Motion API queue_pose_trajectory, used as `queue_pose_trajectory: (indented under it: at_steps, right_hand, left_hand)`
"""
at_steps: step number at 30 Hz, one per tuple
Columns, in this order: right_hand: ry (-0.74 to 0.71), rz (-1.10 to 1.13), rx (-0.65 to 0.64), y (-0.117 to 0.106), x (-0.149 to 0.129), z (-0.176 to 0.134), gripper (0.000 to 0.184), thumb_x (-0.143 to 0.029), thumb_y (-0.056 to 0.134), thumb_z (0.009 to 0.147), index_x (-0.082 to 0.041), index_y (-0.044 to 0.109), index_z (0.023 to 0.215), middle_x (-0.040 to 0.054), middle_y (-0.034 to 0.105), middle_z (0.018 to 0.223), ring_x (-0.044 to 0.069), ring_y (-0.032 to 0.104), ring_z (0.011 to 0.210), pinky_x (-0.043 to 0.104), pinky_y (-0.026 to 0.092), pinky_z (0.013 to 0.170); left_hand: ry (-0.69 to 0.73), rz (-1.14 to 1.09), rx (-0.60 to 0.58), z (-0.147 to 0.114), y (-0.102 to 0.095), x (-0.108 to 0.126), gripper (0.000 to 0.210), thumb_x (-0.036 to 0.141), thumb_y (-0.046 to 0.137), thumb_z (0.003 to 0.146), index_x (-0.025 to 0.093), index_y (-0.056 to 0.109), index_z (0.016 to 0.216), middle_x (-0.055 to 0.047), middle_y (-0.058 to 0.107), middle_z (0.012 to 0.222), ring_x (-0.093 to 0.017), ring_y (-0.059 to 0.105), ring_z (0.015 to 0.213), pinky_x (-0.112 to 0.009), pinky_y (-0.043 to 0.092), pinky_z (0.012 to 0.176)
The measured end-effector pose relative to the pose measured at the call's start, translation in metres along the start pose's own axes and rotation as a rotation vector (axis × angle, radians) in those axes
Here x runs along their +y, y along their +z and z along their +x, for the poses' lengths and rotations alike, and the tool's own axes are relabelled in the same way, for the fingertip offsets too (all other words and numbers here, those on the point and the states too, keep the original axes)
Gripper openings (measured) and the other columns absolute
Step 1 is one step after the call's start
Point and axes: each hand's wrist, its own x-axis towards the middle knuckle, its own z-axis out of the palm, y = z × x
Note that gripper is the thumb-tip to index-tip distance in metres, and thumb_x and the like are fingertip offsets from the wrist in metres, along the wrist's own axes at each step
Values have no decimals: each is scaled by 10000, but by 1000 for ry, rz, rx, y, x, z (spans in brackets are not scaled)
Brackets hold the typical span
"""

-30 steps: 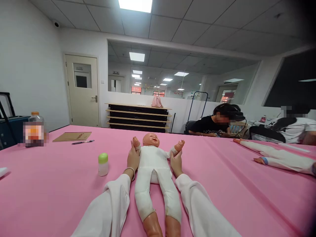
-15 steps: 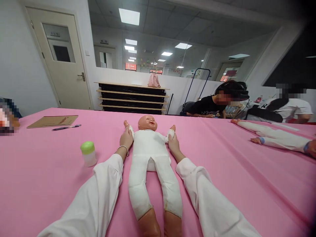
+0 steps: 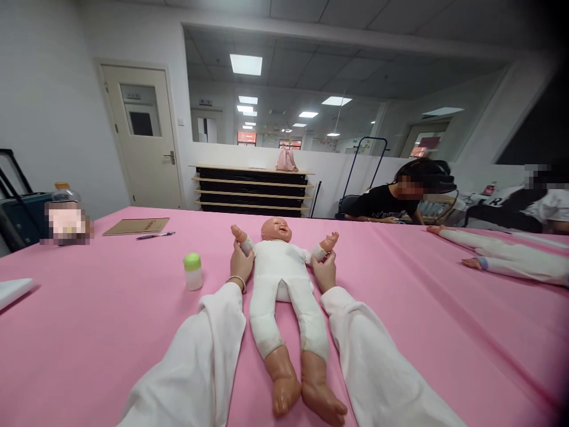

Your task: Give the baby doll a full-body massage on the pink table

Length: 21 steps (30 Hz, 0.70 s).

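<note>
A baby doll (image 3: pixel 282 267) with a white cloth body lies on its back on the pink-covered table, its bare feet toward me. My left hand (image 3: pixel 241 264), a beaded bracelet at the wrist, is closed round the doll's arm on the left side. On the right side my right hand (image 3: pixel 324 273) grips the doll's other arm. Both doll hands stick out beyond my fingers, raised and spread outward. Left of the doll stands a small jar (image 3: pixel 193 273) with a green lid.
A brown notebook (image 3: pixel 136 226) and a pen (image 3: pixel 155 235) lie at the far left. Another doll (image 3: pixel 502 252) lies on the right. One person (image 3: pixel 386 198) leans at the table's far side; another sits farther right. A white object (image 3: pixel 15 292) shows at the left edge.
The doll's arms have opened outward, with its hands now farther apart and more exposed above my grip. My view has tilted up and turned left, so the doll's feet now show.
</note>
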Motion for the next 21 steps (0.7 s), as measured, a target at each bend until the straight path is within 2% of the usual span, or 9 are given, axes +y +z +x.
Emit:
queue_pose_trajectory:
  at_steps: [3, 7, 10, 12, 14, 16, 21]
  right_hand:
    - [-121, -31, -97, -4, -8, -11, 632, -319, 618, 619, -172, 413, 1198, 102, 572, 1134, 262, 567, 1007, 381, 465, 836]
    - [-328, 18, -242, -3, -13, -18, 564, -242, 544, 668, -166, 440, 1217, 76, 504, 1252, 221, 468, 1161, 367, 369, 987]
    - [-354, 46, -267, -1, -15, -18, 565, -191, 488, 680, -158, 424, 1239, 79, 471, 1291, 200, 420, 1209, 373, 311, 1035]
    - [-313, 32, -243, 0, -16, -17, 599, -196, 481, 690, -166, 377, 1279, 81, 448, 1310, 207, 410, 1215, 387, 316, 1027]
    - [-256, 5, -200, 1, -16, -15, 618, -237, 493, 709, -173, 338, 1303, 92, 446, 1305, 228, 430, 1193, 403, 346, 993]
    - [-209, -23, -161, 3, -15, -11, 625, -283, 501, 724, -166, 315, 1310, 112, 462, 1282, 252, 464, 1147, 419, 380, 944]
    - [-187, -105, -132, 13, -10, 6, 595, -318, 447, 762, -150, 289, 1311, 147, 496, 1228, 277, 517, 1049, 420, 417, 849]
  left_hand:
    - [77, -22, -17, -9, -3, -2, 477, 230, 529, 746, 189, 437, 1213, -82, 630, 1038, -218, 604, 890, -282, 454, 718]
    - [221, -40, -57, -18, -5, -4, 369, 105, 470, 728, 192, 528, 1082, -51, 627, 1031, -177, 581, 941, -265, 440, 807]
    - [199, -58, -67, -20, -5, -2, 502, 79, 436, 739, 181, 417, 1230, -66, 611, 1075, -173, 575, 963, -270, 440, 816]
    - [136, -46, -55, -19, -4, 2, 636, 100, 426, 766, 146, 209, 1362, -101, 591, 1119, -187, 580, 962, -283, 448, 792]
    - [85, -7, -30, -16, -1, 6, 704, 161, 422, 801, 108, 51, 1398, -146, 561, 1161, -219, 583, 967, -306, 450, 765]
    - [76, 37, -4, -12, 2, 10, 692, 230, 403, 832, 112, 31, 1403, -166, 539, 1184, -250, 578, 976, -327, 444, 745]
    - [123, 124, -6, 5, 11, 11, 621, 303, 359, 863, 182, 87, 1408, -135, 578, 1113, -258, 565, 978, -332, 420, 745]
